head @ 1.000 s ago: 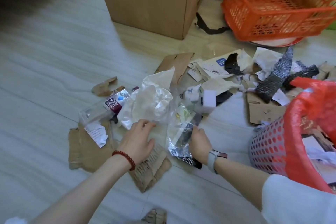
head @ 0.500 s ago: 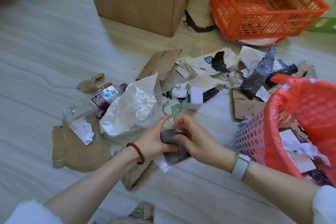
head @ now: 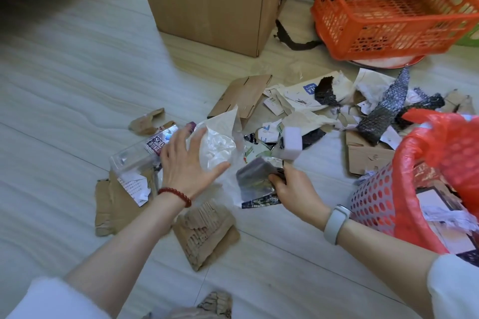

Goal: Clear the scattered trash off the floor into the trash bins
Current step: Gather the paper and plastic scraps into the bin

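Parted hands: left [head: 185, 163] spreads over plastic bag [head: 217, 145], right [head: 293, 186] grips wrapper [head: 255, 176]

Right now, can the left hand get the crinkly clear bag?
Probably yes. The left hand is open with its fingers spread just over the clear bag, and nothing lies between them.

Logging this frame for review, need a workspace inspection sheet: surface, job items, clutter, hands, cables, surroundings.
Surface: pale tiled floor, littered.
Job's things: clear plastic bag, plastic bottle, torn cardboard, paper scraps, black mesh wrap; red-lined trash bin, part full.
Clutter: white foam block.
Hands: left hand open, reaching over the bag; right hand grips a foil wrapper.
Cables: nothing seen.
Surroundings: cardboard box, orange crate.
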Demonstrator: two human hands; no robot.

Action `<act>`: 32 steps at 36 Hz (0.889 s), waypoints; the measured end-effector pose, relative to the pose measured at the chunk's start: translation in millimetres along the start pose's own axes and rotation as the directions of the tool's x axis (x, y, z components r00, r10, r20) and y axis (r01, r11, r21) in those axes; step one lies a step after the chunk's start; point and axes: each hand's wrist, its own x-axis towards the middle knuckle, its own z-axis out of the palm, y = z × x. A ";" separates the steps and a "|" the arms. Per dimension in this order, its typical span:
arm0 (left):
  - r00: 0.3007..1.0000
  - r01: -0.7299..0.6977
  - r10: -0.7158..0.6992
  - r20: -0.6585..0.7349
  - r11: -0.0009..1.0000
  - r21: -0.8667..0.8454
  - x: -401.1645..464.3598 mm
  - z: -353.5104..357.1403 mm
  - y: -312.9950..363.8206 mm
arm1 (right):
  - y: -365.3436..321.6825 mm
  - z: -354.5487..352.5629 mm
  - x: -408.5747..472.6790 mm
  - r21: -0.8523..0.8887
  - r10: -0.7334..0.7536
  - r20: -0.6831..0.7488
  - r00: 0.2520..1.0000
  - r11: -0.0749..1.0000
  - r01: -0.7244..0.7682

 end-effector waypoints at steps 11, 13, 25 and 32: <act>0.906 -0.028 -0.112 0.408 0.946 0.323 18.7 62.8 -10.9 | 19.8 -4.7 8.9 0.149 0.235 -0.257 0.938 0.968 -0.202; 0.939 0.007 -0.086 0.333 0.973 0.230 19.6 60.2 -15.3 | 21.4 -4.9 8.2 0.196 0.242 -0.277 0.930 0.962 -0.192; 0.946 0.292 -0.284 0.158 0.531 -0.795 2.4 -16.0 24.2 | -6.8 -15.6 12.4 0.873 0.337 0.472 0.814 -0.054 -0.484; 0.974 0.217 -0.177 0.144 0.519 -0.826 -26.3 -16.1 61.5 | -33.4 3.4 0.1 0.781 0.046 0.603 0.796 -0.237 -0.578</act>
